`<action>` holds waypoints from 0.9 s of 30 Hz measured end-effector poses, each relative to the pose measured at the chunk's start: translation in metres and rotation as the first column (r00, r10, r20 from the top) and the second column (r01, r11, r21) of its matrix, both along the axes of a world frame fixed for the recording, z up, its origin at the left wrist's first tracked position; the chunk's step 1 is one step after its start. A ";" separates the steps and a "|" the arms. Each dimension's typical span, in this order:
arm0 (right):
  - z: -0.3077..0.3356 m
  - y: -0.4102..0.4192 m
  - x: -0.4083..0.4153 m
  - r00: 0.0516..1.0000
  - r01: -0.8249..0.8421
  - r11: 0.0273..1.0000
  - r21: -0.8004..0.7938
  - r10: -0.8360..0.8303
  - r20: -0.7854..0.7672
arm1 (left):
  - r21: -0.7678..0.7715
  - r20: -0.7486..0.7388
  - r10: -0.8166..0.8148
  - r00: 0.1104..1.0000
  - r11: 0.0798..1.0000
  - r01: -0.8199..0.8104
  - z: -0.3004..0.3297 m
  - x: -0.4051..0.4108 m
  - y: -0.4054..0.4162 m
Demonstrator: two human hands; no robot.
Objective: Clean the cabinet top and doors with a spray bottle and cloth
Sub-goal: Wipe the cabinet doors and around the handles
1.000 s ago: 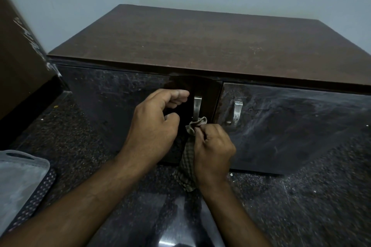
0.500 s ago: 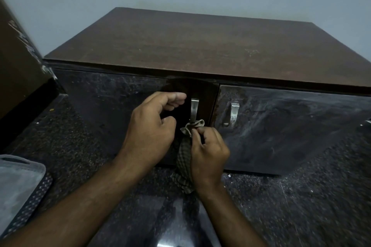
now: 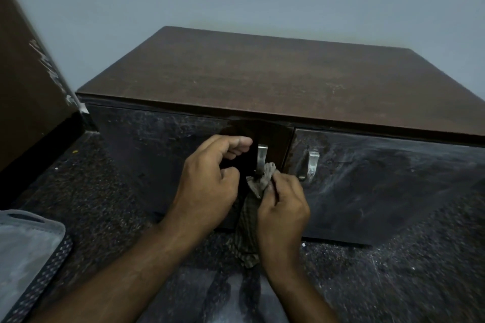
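Note:
A low cabinet has a brown wooden top (image 3: 262, 81) and two dark glossy doors, the left door (image 3: 157, 149) and the right door (image 3: 380, 183), both streaked with dust. Each door carries a metal handle near the middle, one on the left door (image 3: 261, 156) and one on the right door (image 3: 310, 164). My right hand (image 3: 284, 208) pinches a brown checked cloth (image 3: 249, 231) and presses its bunched tip against the lower end of the left door's handle. My left hand (image 3: 207, 183) rests half-curled on the left door beside that handle, holding nothing. No spray bottle is visible.
A grey tray with a dotted rim (image 3: 29, 252) lies on the floor at the lower left. A tall brown panel (image 3: 26, 81) stands at the left against the pale wall. The floor is dark speckled stone (image 3: 406, 283) with dust on it.
The cloth tip in my right hand has shifted slightly right and up along the bottom of the left handle. My left hand stays on the door.

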State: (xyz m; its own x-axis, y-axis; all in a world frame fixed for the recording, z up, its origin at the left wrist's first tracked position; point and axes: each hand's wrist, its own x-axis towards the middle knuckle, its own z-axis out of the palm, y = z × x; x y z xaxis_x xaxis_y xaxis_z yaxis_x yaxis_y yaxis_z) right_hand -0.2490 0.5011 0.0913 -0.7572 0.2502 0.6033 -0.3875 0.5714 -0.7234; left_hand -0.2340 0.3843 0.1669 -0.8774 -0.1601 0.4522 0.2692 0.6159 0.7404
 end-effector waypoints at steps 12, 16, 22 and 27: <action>0.020 0.016 -0.002 0.982 -0.119 0.993 -0.022 0.120 0.144 | -0.110 0.101 0.008 0.995 0.994 0.003 0.007 0.010 0.018; 0.035 0.041 0.006 0.976 -0.193 0.978 -0.073 0.199 0.084 | -0.202 0.166 -0.026 0.986 0.978 0.060 0.004 0.020 0.034; 0.049 0.080 0.013 0.998 -0.058 0.929 -0.364 0.062 -0.002 | -0.249 0.001 -0.081 0.997 0.965 0.079 0.018 0.023 0.048; 0.070 0.070 0.001 0.973 0.023 0.978 -0.206 -0.069 -0.222 | -0.241 -0.060 -0.086 0.995 0.968 0.069 0.018 0.018 0.059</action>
